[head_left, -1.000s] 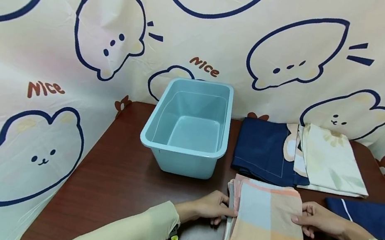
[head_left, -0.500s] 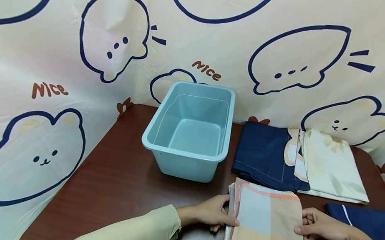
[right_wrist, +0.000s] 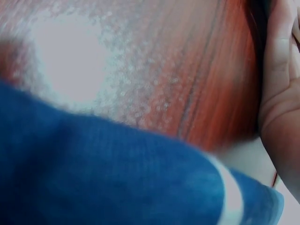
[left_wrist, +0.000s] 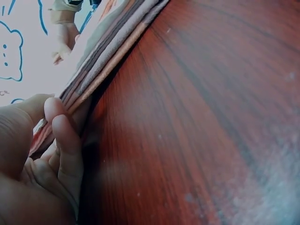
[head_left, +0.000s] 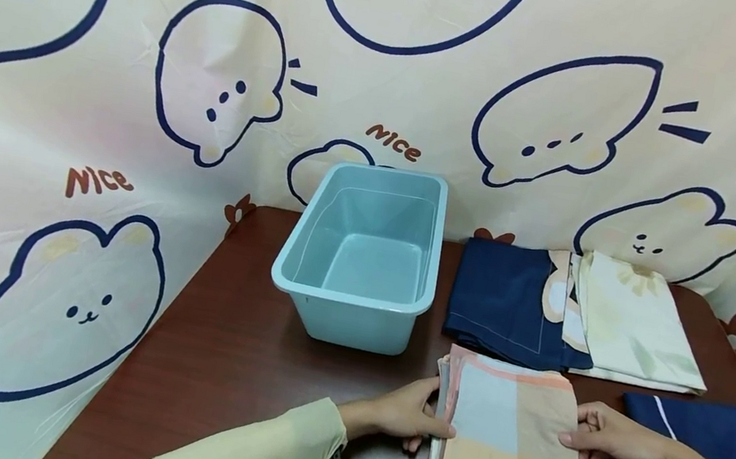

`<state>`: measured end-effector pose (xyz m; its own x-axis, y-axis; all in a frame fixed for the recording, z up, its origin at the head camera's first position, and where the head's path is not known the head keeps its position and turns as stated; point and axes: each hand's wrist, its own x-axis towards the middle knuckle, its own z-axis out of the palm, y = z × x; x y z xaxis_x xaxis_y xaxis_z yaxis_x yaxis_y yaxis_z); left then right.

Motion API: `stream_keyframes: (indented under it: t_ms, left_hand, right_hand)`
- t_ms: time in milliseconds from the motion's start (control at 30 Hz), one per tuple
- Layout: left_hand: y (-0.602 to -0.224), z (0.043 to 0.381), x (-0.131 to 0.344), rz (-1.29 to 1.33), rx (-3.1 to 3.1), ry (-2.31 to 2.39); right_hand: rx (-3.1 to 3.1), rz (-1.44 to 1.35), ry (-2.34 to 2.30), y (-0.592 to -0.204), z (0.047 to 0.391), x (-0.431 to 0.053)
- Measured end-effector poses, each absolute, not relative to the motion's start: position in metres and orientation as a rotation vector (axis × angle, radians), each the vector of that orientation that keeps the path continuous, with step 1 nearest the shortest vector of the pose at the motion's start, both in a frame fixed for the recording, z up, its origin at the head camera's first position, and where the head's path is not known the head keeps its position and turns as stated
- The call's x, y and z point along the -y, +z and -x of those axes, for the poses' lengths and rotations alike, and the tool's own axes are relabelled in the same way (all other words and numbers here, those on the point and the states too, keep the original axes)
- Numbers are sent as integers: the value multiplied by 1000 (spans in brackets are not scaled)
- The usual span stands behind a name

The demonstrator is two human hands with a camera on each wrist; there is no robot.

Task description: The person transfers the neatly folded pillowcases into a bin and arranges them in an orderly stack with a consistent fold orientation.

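Observation:
A folded checked cloth (head_left: pixel 513 453) in pale blue, beige and orange lies flat near the front of the table, its lower end cut off by the head view. My left hand (head_left: pixel 407 412) pinches its left edge, thumb on top and fingers beneath. Several stacked layers of this cloth (left_wrist: pixel 110 51) show along that edge in the left wrist view. On the opposite side, my right hand (head_left: pixel 616 439) pinches the right edge with its thumb over the top. Only part of the right hand (right_wrist: pixel 281 75) appears in the right wrist view, its fingertips out of frame.
Behind the cloth stands a light blue plastic basin (head_left: pixel 350 299) with nothing in it. A folded navy cloth (head_left: pixel 501 303) and a cream cloth (head_left: pixel 641 329) lie at the back right. Another navy cloth (head_left: pixel 726 435) with white stripes is under the right forearm. A patterned sheet (head_left: pixel 390 89) hangs behind.
The head view has tilted slightly, so the whole scene sits a little lower. Both hands keep their hold on the checked cloth, with hardly any movement.

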<state>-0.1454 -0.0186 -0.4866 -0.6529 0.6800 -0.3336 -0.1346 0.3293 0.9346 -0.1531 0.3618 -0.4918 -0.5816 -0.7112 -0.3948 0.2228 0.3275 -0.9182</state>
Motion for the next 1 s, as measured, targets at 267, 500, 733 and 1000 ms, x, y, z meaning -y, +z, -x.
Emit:
stream_keyframes:
  t_ms: [267, 500, 733, 1000]
  left_hand:
    - [-490, 146, 24, -525, -1799, 1437]
    - [-492, 146, 26, -580, -1828, 1420]
    - [-489, 142, 24, -545, -1828, 1436]
    - [-490, 142, 22, -543, -1798, 1454]
  right_hand:
    - [-1807, 418, -1351, -493, 155, -358]
    - [-1833, 451, -1338, -492, 155, -357]
    - [-1812, 462, -1341, -492, 154, -357]
    - [-1798, 451, -1332, -490, 149, -358]
